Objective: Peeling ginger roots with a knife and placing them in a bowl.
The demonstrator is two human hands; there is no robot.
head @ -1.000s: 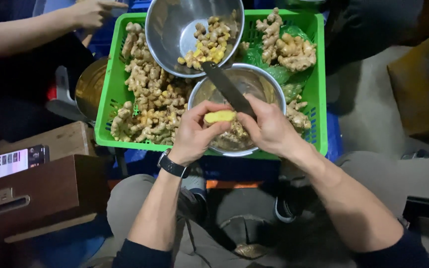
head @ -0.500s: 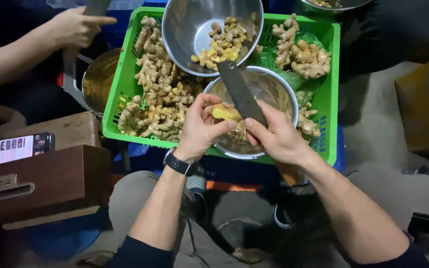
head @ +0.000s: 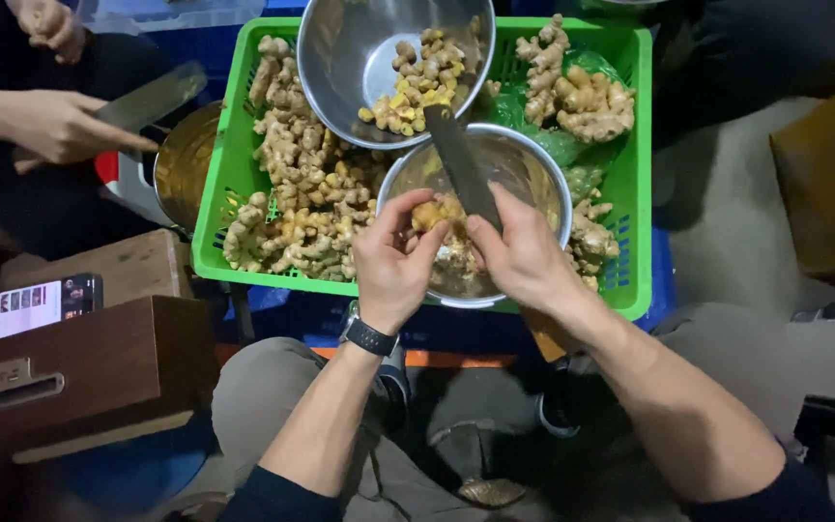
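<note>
Since a second ago the left hand (head: 393,261) has turned the ginger piece (head: 429,213) — fingers clamped on it, just left of the knife (head: 461,164), which the right hand (head: 524,256) grips, blade pointing to the upper left.

Green crate (head: 635,280), ginger roots (head: 311,193), two steel bowls (head: 345,58)
</note>
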